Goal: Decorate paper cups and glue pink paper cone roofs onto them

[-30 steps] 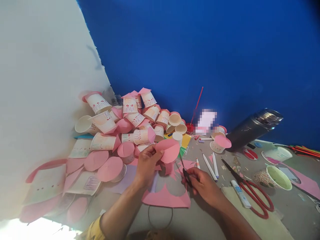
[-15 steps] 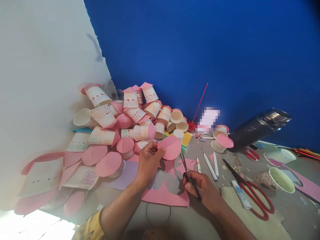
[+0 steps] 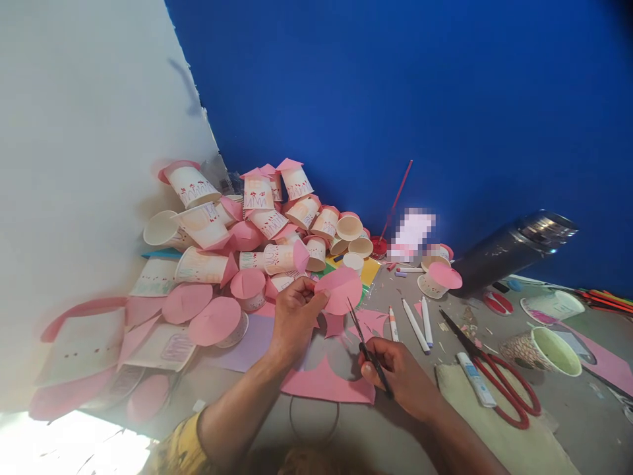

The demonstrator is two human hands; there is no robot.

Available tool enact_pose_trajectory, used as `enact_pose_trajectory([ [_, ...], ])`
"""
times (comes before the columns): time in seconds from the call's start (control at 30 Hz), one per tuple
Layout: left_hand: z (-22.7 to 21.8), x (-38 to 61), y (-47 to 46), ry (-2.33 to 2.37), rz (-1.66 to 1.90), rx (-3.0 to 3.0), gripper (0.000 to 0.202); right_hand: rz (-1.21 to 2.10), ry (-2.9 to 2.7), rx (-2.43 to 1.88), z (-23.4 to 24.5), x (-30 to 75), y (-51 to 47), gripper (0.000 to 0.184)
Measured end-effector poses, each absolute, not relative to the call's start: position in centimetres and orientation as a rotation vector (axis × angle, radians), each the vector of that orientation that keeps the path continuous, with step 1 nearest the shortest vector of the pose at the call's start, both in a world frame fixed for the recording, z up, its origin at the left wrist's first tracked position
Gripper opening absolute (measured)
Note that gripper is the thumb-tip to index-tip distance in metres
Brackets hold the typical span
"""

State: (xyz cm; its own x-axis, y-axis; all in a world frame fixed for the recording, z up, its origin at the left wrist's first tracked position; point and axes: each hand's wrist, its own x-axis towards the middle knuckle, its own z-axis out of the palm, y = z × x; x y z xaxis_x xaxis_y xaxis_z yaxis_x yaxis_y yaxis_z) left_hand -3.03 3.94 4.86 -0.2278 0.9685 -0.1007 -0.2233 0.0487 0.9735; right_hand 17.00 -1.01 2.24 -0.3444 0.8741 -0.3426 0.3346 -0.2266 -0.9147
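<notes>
My left hand pinches a pink paper disc above the table's centre; my right hand is clenched around small black scissors, blades pointing at the disc's near edge. The disc is already cut free of the pink sheet beneath. Many capped paper cups lie piled far left; several pink discs remain unattached.

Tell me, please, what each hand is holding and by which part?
Left hand pinches the pink paper circle by its left edge; right hand grips the small black scissors by the handles.

No readable text; paper cups bear only red drawn marks; one patch pixelated.
</notes>
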Motion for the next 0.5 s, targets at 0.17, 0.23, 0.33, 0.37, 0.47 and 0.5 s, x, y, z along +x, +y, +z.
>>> enact_pose_trajectory([
  [0.17,4.77,-2.51,3.36,1.214,1.263,0.916,0.021,1.601,-1.571,-1.386,1.95,17.06,-1.04,0.044],
  [0.23,4.81,-2.45,3.29,1.209,1.233,0.892,0.022,1.611,-1.553,-1.391,2.04,17.03,-1.04,0.046],
  [0.33,4.89,-2.47,3.38,1.2,1.228,0.847,0.023,1.651,-1.513,-1.391,2.47,16.88,-1.0,0.049],
  [0.37,4.92,-2.48,3.44,1.194,1.233,0.839,0.024,1.665,-1.495,-1.393,2.61,16.82,-0.99,0.05],
  [0.47,5.03,-2.52,3.57,1.182,1.249,0.818,0.025,1.68,-1.458,-1.407,2.81,16.71,-0.96,0.051],
  [0.5,5.07,-2.54,3.59,1.179,1.244,0.805,0.025,1.67,-1.46,-1.414,2.78,16.71,-0.96,0.05],
])
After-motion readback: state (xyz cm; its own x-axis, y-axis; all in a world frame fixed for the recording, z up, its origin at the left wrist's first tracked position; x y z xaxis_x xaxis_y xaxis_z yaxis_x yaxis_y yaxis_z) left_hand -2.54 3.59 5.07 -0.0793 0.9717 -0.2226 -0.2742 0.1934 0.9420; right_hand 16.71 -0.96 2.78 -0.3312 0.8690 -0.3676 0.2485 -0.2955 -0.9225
